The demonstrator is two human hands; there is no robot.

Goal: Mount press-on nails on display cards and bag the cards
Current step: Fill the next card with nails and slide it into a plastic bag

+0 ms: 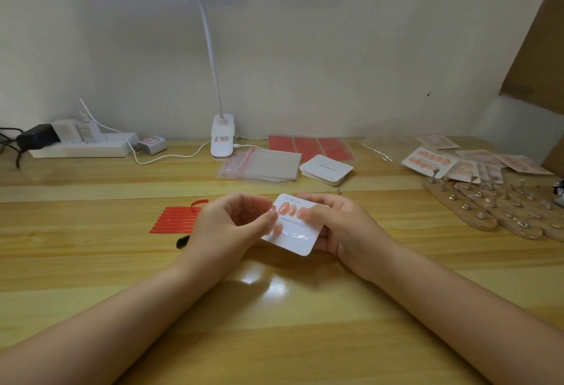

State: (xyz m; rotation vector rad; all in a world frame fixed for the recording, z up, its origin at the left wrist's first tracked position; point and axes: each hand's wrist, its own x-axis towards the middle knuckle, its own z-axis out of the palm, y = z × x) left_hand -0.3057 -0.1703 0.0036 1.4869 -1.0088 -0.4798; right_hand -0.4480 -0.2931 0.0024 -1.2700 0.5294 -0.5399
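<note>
Pink nails half-fill the display card [297, 233] my right hand [335, 229] grips; my left hand [235, 226] fingers pinch one, next pressing it onto the tape.

Both bare forearms reach in from the lower corners and meet at mid-frame above the table. The left hand [232, 226] is curled, its thumb and fingertips pinching the left edge of the display card [297, 238]. The right hand [338, 226] cradles the card from beneath and behind (fingers mostly hidden under it), thumb pressed across its upper right face.
</note>
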